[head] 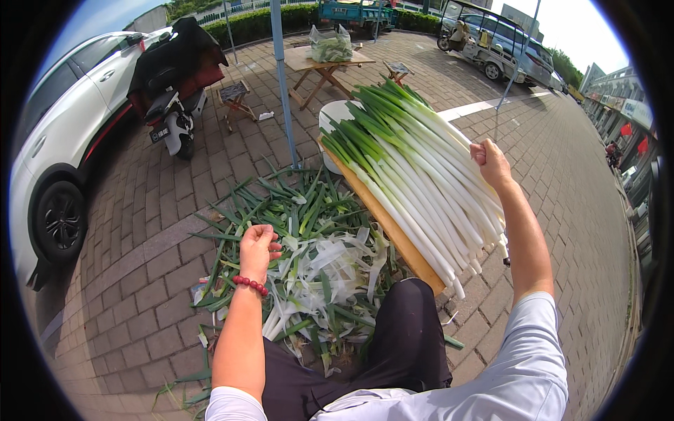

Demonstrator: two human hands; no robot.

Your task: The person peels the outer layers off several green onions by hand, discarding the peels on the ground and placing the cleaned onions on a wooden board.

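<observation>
A thick pile of trimmed green onions [421, 184], with long white stalks and cut green tops, lies on a wooden board [387, 221] at my right. My right hand [491, 162] is closed around a white stalk at the pile's far right edge. Over the heap of discarded green leaves [310, 205] on the ground, my left hand [258, 250] hovers with loosely curled fingers, and nothing shows in it. Pale peeled skins [331, 263] lie on that heap between my legs. A few white stalks [274, 322] stick out beside my left forearm.
A blue pole [284, 84] stands beyond the heap. Behind the board is a white bucket [333, 111]. Farther off are a folding table [300, 59] with a plastic bag of greens [331, 47], a folding stool [233, 94], a scooter [176, 113] and a white car [79, 100].
</observation>
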